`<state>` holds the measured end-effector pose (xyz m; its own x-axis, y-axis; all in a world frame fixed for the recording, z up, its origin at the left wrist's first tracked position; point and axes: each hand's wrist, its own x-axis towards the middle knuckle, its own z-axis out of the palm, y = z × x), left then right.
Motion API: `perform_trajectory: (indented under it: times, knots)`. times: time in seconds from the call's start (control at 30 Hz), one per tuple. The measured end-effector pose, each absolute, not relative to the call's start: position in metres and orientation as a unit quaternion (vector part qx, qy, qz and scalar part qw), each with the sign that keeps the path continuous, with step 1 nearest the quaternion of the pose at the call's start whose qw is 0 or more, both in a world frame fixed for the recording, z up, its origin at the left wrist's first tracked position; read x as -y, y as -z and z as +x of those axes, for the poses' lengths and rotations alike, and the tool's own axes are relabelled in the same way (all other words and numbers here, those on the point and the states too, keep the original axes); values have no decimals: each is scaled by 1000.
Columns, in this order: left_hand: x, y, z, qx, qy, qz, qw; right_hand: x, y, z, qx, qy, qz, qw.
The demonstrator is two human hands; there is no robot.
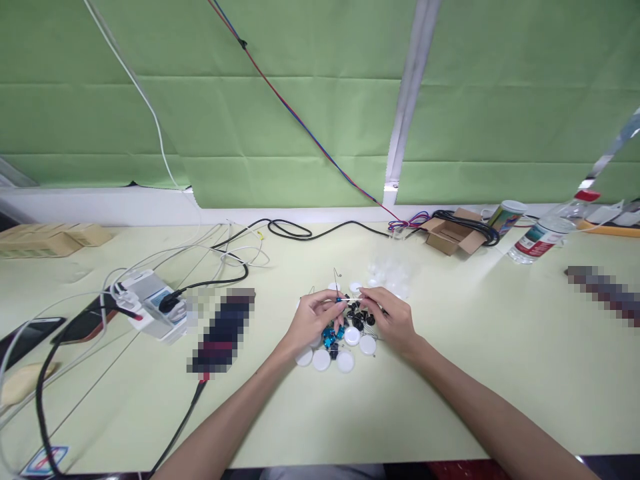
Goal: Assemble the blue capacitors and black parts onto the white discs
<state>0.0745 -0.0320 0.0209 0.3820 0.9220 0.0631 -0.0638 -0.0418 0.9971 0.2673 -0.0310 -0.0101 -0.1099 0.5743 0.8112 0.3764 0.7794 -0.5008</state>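
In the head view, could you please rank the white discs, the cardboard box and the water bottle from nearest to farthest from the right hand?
From the right hand:
1. White discs, just beside it, towards the left.
2. Cardboard box, farther back on the right.
3. Water bottle, lying far right.

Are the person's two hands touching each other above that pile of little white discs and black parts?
Apart. The head view shows a gap between the left hand and right hand, bridged only by a thin white stick pinched in both, above the round white plastic discs.
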Motion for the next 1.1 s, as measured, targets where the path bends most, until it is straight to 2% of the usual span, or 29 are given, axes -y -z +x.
perform_trajectory:
  times: [0.57,1.1]
  knots:
    - [34,-21,77,-377,-419,591,577,30,11,270,739,-88,-348,570]
    - [35,-15,79,-407,-439,636,487,32,9,268,749,-46,-369,548]
